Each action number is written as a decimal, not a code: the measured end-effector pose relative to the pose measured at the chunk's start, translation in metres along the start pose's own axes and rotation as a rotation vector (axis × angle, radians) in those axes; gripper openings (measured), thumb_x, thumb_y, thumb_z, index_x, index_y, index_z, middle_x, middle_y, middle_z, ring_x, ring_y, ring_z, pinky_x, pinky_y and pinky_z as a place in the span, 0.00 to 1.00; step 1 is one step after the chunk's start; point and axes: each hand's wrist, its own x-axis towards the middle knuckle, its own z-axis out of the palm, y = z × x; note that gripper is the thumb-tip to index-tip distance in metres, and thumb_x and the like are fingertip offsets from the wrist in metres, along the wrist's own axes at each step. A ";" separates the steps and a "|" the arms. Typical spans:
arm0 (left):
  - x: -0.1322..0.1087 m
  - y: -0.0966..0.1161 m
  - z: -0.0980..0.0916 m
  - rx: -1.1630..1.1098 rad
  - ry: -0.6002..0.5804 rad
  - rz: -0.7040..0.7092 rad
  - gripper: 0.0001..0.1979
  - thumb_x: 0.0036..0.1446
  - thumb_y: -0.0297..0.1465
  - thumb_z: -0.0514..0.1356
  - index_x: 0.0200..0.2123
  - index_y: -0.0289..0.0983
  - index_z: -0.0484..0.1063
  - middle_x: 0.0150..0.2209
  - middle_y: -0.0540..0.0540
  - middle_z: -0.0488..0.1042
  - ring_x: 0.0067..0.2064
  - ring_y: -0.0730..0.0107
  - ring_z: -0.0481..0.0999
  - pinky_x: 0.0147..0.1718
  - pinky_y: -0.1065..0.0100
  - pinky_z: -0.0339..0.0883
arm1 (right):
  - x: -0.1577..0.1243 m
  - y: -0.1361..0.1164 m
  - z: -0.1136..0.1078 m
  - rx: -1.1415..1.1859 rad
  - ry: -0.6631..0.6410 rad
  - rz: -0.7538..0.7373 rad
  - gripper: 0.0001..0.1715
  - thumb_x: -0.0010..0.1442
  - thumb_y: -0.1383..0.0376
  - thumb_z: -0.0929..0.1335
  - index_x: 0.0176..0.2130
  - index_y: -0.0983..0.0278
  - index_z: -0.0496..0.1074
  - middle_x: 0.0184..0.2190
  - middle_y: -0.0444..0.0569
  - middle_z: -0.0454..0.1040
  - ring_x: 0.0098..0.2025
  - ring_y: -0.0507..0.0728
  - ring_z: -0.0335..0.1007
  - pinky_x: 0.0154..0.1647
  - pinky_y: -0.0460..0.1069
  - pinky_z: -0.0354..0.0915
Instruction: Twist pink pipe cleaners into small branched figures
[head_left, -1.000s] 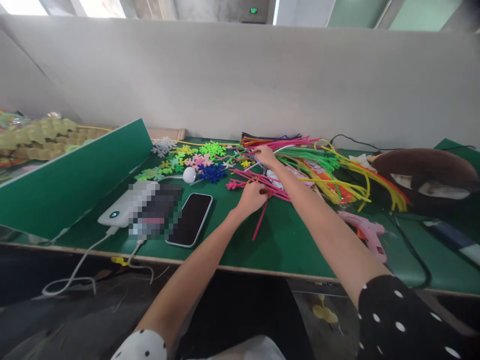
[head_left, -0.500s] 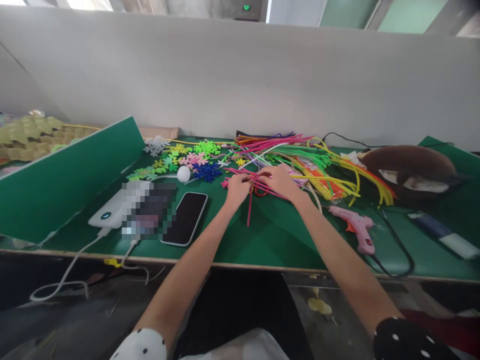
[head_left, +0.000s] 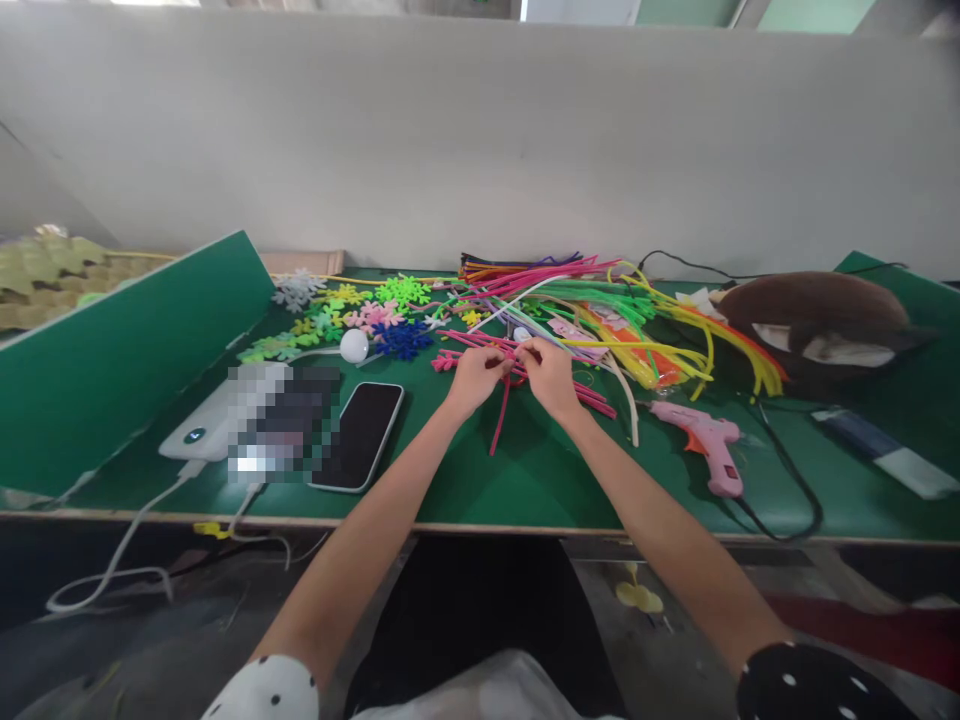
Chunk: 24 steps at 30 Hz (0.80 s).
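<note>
Right of the phone (head_left: 360,437), left hand (head_left: 478,380) and right hand (head_left: 551,378) meet, fingers of each seemingly pinching a pink stem (head_left: 499,418); bending or twisting it appears in hand, the next move calling for a firm, close grip.

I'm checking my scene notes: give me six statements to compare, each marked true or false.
The left hand and the right hand are at the pink stems. True.
A glue gun lies right of the hands. True.
The glue gun is blue. False: it is pink.
The hands are far apart. False: they are close together.
A phone lies left of the hands. True.
The left hand holds the phone. False: the phone lies on the green table.
</note>
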 end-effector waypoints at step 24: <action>-0.003 0.011 0.005 -0.433 0.240 -0.100 0.09 0.42 0.34 0.65 0.20 0.33 0.71 0.18 0.51 0.67 0.22 0.78 0.62 0.23 0.73 0.55 | -0.010 -0.004 0.013 0.544 0.055 0.195 0.05 0.48 0.65 0.68 0.28 0.63 0.73 0.23 0.46 0.75 0.26 0.56 0.73 0.31 0.52 0.70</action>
